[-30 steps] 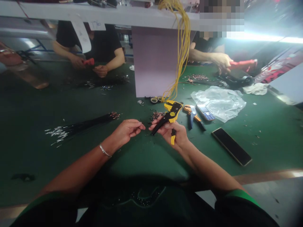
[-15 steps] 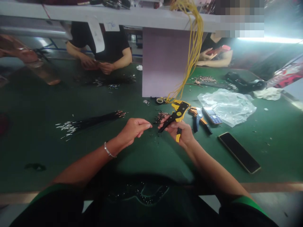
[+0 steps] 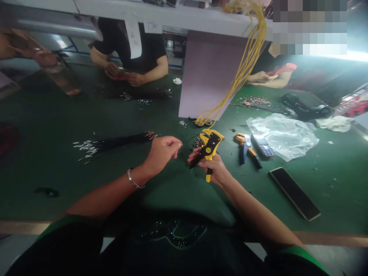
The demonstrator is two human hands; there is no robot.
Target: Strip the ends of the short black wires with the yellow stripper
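Observation:
My right hand (image 3: 214, 168) is closed round a yellow and black wire stripper (image 3: 211, 147), its black handle pointing down to the left. My left hand (image 3: 163, 151) hangs over the table with thumb and forefinger pinched together; whatever is between the fingertips is too small to make out. Behind the left hand lies a bundle of black wires (image 3: 122, 142), with pale ends to the left and copper-coloured ends to the right. A small heap of copper-tipped pieces (image 3: 199, 142) sits just behind the stripper, partly hidden by it.
Right of the stripper lie an orange and blue wire stripper (image 3: 245, 147), a keypad phone (image 3: 263, 145), a clear plastic bag (image 3: 287, 136) and a smartphone (image 3: 294, 193). Yellow wires (image 3: 244, 69) hang from the shelf (image 3: 178, 15) beside a pale panel (image 3: 211, 73). Two people work across the green table (image 3: 43, 153).
The wire stripper in my right hand has shifted slightly left and down and turned more upright. My left hand stays pinched. The whole view has swung a little.

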